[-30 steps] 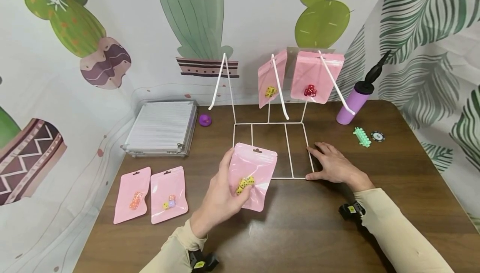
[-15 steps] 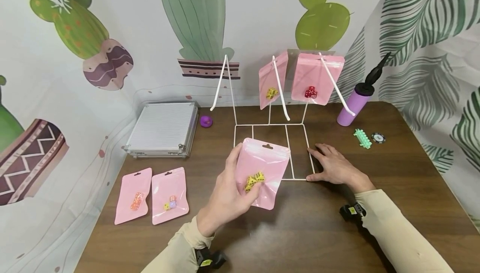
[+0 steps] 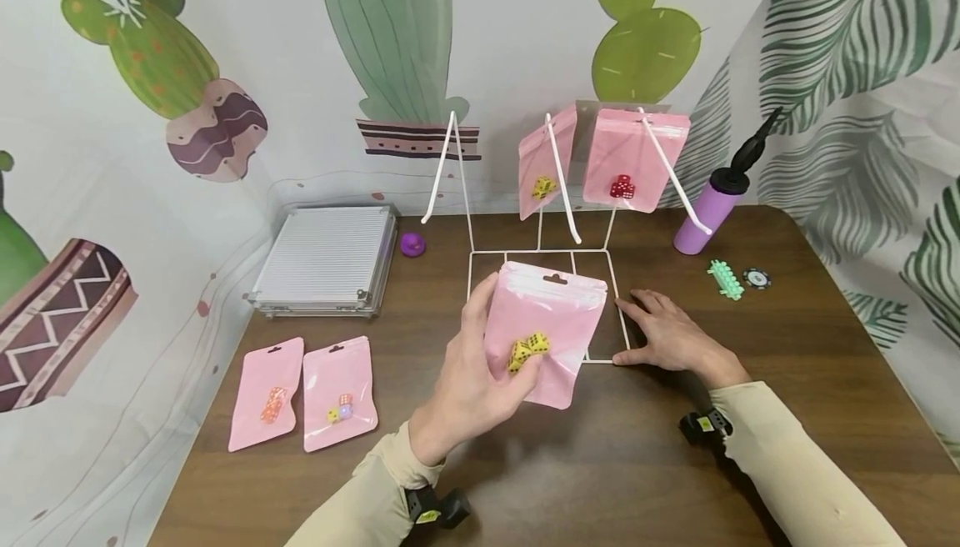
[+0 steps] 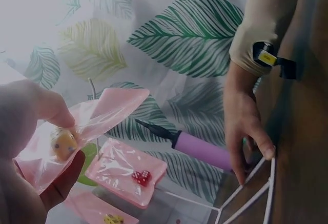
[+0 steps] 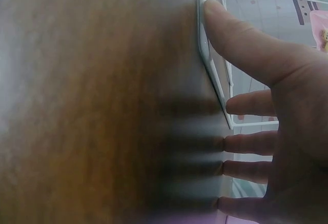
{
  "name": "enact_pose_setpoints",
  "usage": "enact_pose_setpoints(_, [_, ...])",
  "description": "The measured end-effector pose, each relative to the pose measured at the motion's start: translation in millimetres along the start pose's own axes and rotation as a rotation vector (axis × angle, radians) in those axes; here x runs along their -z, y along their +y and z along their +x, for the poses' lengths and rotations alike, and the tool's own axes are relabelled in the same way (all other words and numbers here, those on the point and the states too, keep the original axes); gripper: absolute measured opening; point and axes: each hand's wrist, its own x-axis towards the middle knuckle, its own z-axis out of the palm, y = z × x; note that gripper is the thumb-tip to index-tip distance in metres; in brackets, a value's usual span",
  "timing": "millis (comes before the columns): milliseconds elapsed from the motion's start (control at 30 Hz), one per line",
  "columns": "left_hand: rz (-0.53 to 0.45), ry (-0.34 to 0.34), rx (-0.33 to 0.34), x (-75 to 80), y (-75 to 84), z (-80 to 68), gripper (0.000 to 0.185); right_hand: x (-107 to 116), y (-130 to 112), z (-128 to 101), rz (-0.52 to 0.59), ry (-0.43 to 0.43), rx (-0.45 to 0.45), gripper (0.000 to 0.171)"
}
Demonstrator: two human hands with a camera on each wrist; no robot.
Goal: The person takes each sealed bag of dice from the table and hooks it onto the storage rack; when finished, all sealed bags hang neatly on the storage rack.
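Note:
My left hand [image 3: 468,372] pinches a pink zip pouch [image 3: 551,301] between thumb and fingers, held up over the front of a white wire rack [image 3: 517,252]. Yellow dice [image 3: 528,350] show through its clear front, and a hang slot is cut in its top edge. In the left wrist view a yellow die [image 4: 64,144] shows between thumb and fingers. My right hand [image 3: 671,334] rests at the rack's right front corner with its fingers spread. Its thumb [image 5: 241,42] touches the base wire. Two pink pouches hang on the rack, one with yellow dice [image 3: 543,188], one with red dice [image 3: 622,188].
The rack's left hook [image 3: 437,170] carries no pouch. Two more pink pouches [image 3: 262,393] lie at the left. Behind them are a silver case [image 3: 322,251] and a purple ring-like item [image 3: 412,244]. A purple pump [image 3: 705,218], green toy piece [image 3: 725,279] and poker chip [image 3: 757,278] stand right.
My left hand has carried the pouch to the right and slightly up, toward the rack's middle. The right hand has stayed at the rack's corner.

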Motion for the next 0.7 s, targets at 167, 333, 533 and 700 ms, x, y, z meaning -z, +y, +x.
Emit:
enact_pose_setpoints(167, [-0.053,0.022,-0.017,-6.1,6.3,15.0,0.094,0,2,0,0.004,-0.009,-0.015,0.099])
enact_pose_setpoints(333, [-0.102,0.036,-0.016,-9.7,9.0,21.1,0.094,-2,2,0,0.011,-0.016,-0.016,0.099])
enact_pose_setpoints(533, [-0.13,0.051,-0.042,-12.1,11.5,26.5,0.092,0,1,0,0.015,-0.005,-0.007,0.097])
enact_pose_setpoints(700, [-0.141,0.062,-0.039,-13.7,11.3,35.0,0.093,0,1,1,0.017,-0.014,-0.009,0.096])
